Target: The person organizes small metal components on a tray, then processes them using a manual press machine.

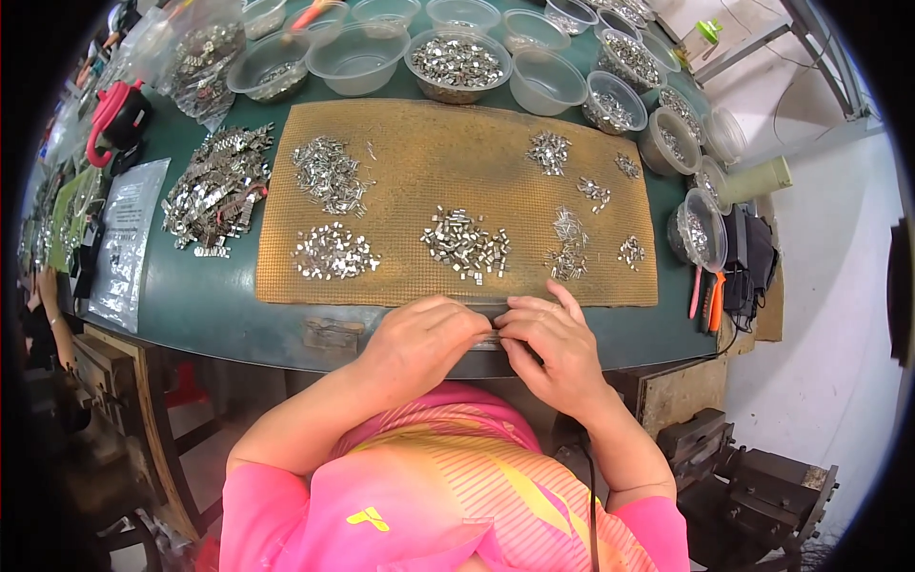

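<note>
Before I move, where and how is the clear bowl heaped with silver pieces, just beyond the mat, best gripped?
Probably by the near rim of the bowl, coming from the mat side: one bowl crowds its left, another bowl its right. Its wide round rim offers an edge; the loose silver pieces suggest keeping it level.

The head view looks from the person's head, steeply down and somewhat forward. It stands near above the pink shirt point(419, 505), which fills the lower edge, so the left hand point(419, 345) and the right hand point(555, 348) come just below the centre. Its wide fisheye reaches past the ribbed mat point(448, 157) to the plastic bowls point(357, 59), and straight edges become curved toward the dark rim.
</note>
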The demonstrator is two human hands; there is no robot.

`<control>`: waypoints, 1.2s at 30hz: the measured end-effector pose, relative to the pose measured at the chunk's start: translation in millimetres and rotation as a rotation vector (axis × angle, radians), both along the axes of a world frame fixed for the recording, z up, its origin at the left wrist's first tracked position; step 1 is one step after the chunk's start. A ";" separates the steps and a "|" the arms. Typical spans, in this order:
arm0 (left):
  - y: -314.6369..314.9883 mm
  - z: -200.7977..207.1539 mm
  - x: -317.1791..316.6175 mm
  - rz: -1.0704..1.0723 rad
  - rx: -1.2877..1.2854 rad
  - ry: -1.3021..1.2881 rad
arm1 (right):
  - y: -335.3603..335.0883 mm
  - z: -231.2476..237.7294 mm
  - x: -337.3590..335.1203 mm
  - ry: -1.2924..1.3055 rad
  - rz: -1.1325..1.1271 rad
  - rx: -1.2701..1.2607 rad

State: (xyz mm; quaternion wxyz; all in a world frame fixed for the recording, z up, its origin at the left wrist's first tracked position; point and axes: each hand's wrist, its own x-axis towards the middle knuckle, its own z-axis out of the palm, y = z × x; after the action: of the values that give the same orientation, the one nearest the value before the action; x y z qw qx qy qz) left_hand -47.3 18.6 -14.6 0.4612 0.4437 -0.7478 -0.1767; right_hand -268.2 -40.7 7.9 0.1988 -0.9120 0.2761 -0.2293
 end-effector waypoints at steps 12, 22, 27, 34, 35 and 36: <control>-2.0 4.3 14.1 0.049 0.086 0.012 | 14.2 4.9 7.0 0.120 -0.030 -0.198; -5.1 -4.4 -2.8 0.033 -0.056 -0.093 | 11.3 7.1 -3.8 0.047 0.010 -0.071; -7.1 -9.4 -12.2 0.012 -0.117 -0.092 | 6.1 6.6 10.6 -0.060 -0.078 -0.063; -17.2 9.2 23.5 0.109 -0.121 -0.218 | -5.5 9.3 15.9 -0.071 -0.032 -0.061; -25.6 9.4 39.6 0.136 -0.156 -0.230 | -6.1 9.0 13.2 -0.075 -0.045 -0.043; -30.5 13.5 57.9 0.167 -0.120 -0.332 | -6.6 8.6 10.4 -0.079 -0.058 -0.025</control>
State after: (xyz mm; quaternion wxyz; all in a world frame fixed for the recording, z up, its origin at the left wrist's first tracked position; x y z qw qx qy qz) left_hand 10.6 -11.9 -1.1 0.3702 0.4992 -0.7832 -0.0174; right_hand -257.7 -47.2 16.5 0.1914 -0.8961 0.2916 -0.2745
